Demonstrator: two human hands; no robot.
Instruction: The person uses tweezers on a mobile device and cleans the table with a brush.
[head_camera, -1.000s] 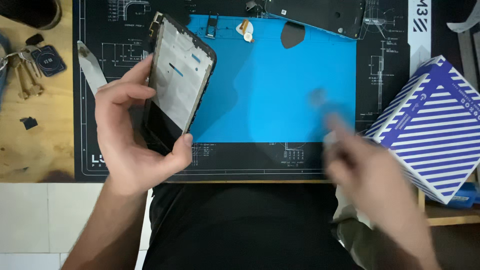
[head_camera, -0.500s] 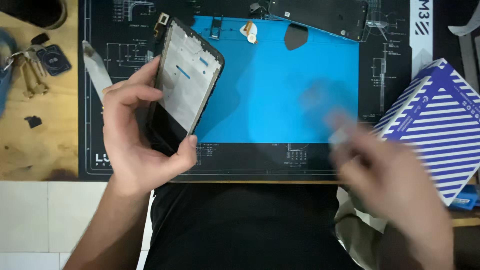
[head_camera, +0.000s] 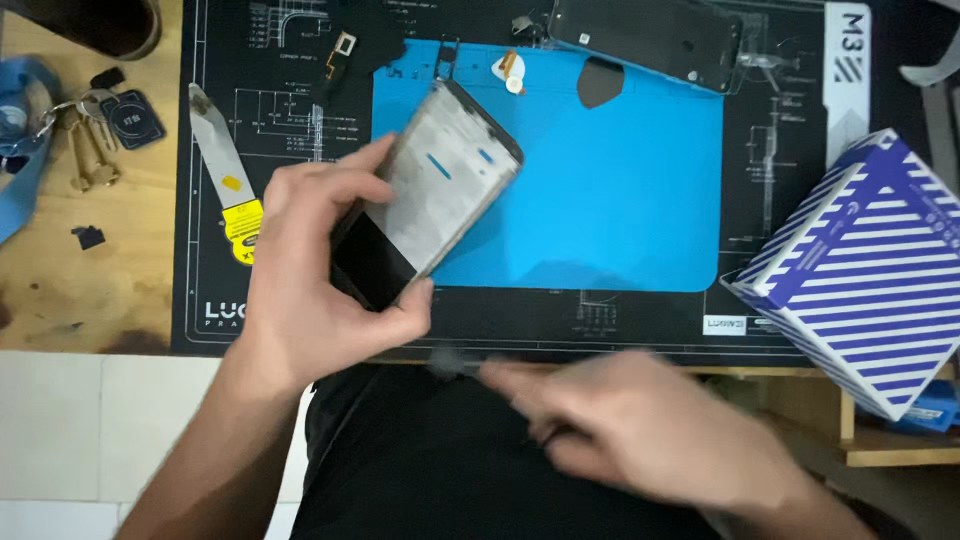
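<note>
My left hand (head_camera: 320, 280) has its fingers wrapped round the phone frame (head_camera: 430, 195), tilted toward 1 o'clock over the blue mat (head_camera: 600, 200). Right hand (head_camera: 640, 430) at 5 o'clock is too blurred; can't tell its fingers.

Matt mats, glossy glass, bare wood

The blue smooth rubbery mat (head_camera: 600, 200) looks matt; the black phone screen panel (head_camera: 425, 200) shows glossy glass; the wooden counter (head_camera: 90, 290) is worn.
</note>
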